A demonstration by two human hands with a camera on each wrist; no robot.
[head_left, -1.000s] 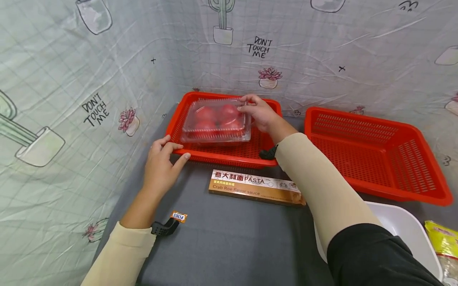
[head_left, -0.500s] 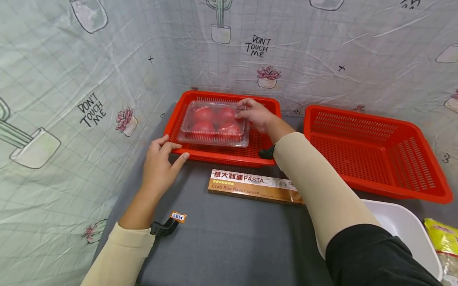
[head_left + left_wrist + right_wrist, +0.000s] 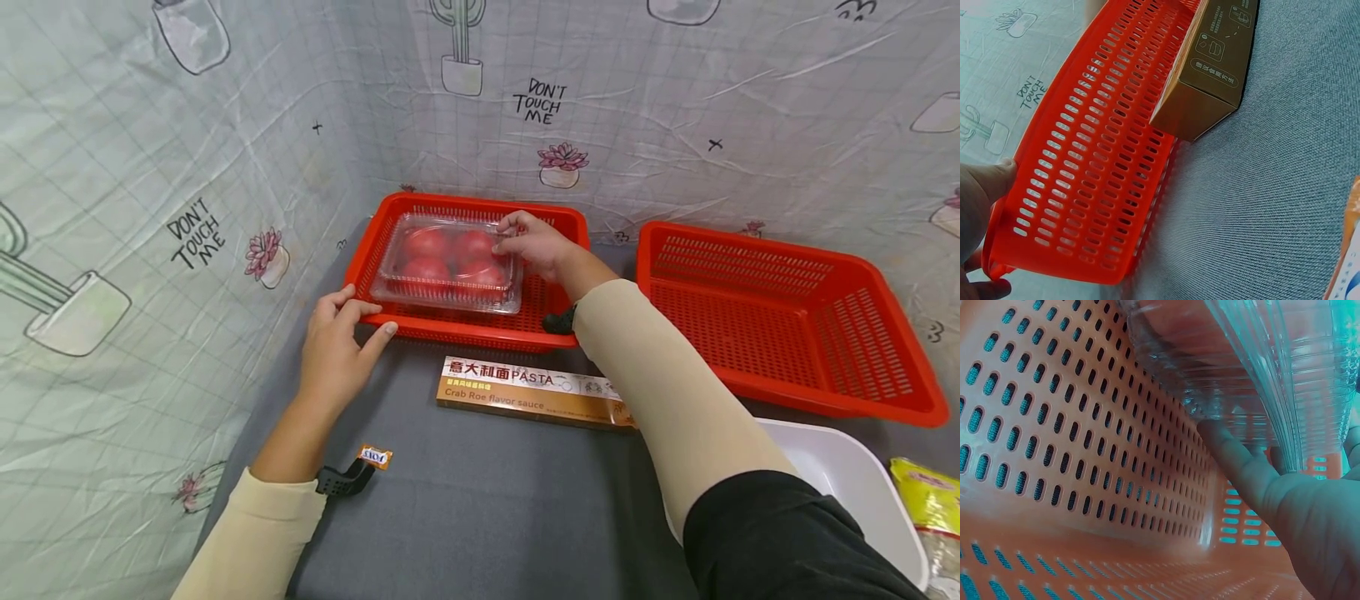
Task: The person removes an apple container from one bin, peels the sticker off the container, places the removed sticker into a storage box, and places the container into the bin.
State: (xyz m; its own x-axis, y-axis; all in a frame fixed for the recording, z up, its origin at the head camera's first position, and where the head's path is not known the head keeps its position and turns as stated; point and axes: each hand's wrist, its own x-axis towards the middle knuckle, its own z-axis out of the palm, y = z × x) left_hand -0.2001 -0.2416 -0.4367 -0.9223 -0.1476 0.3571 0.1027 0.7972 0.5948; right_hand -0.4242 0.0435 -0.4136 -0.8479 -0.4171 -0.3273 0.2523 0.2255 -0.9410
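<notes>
My left hand (image 3: pixel 335 350) grips the near left corner of a red plastic basket (image 3: pixel 480 335), with the thumb outside the rim. In the left wrist view that thumb (image 3: pixel 999 178) lies against the basket's perforated wall. A clear plastic clamshell (image 3: pixel 450 302) of round red tomatoes (image 3: pixel 426 243) is inside this basket, towards its left side. My right hand (image 3: pixel 542 246) holds the clamshell by its right edge. From the right wrist, the fingers (image 3: pixel 1235 453) show at the ridged plastic edge, over the basket's slotted floor.
A second red basket (image 3: pixel 757 333) stands to the right. In front of the first lies a pasta box (image 3: pixel 525 392). A small orange packet (image 3: pixel 375 456) is beside the left wrist strap. A white tub (image 3: pixel 817 458) and yellow bag (image 3: pixel 930 500) are at right; printed cloth walls (image 3: pixel 637 125) rise behind.
The clamshell has come down into the basket and shifted slightly towards the near left, my right hand moving along with it. My left hand keeps its place at the basket corner.
</notes>
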